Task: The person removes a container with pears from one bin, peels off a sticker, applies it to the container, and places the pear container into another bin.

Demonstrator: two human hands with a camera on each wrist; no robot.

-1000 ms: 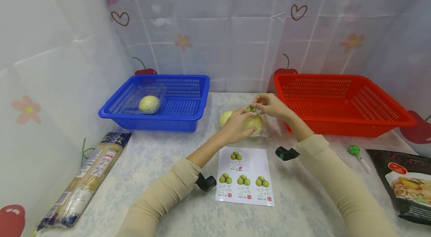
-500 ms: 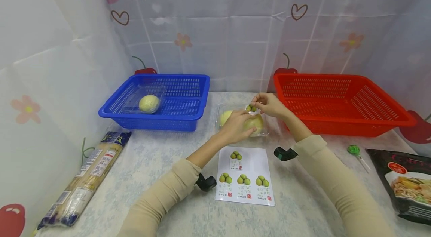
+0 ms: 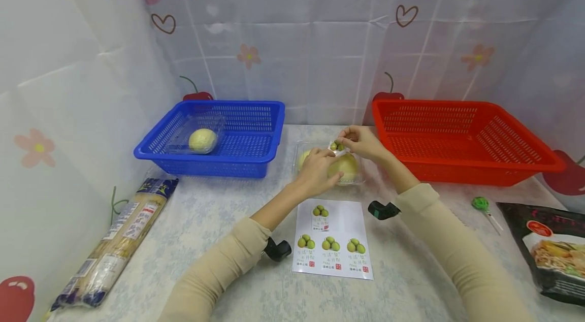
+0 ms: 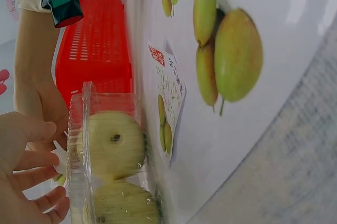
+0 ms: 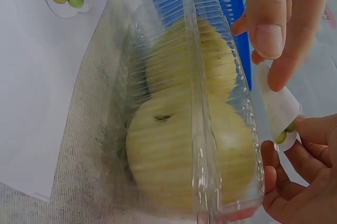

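Two pale pears (image 5: 184,147) sit side by side in a clear plastic box (image 3: 295,168) on the tabletop (image 3: 228,215), between a blue basket (image 3: 207,165) and a red basket (image 3: 470,170). Above the box, the right hand (image 3: 364,143) pinches one end of a white sticker (image 5: 281,107) printed with green pears. The left hand (image 3: 315,173) reaches over the box with its thumb apart from its fingers, and its fingertips touch the sticker's other end. Whether the sticker touches the lid, I cannot tell. On the near side of the box lies a white sheet (image 3: 349,216) bearing more pear stickers, one of them partly lifted off it. The blue basket holds another clear box (image 3: 177,143) with a pear (image 3: 202,139) showing inside. Far to the left lies a long packet (image 3: 116,243) with blue ends; over to the right are a green lollipop (image 3: 481,204) on a white stick and, beside it, a black food bag (image 3: 539,248). Behind everything hangs a curtain (image 3: 311,73) printed with hearts, flowers and "happy".
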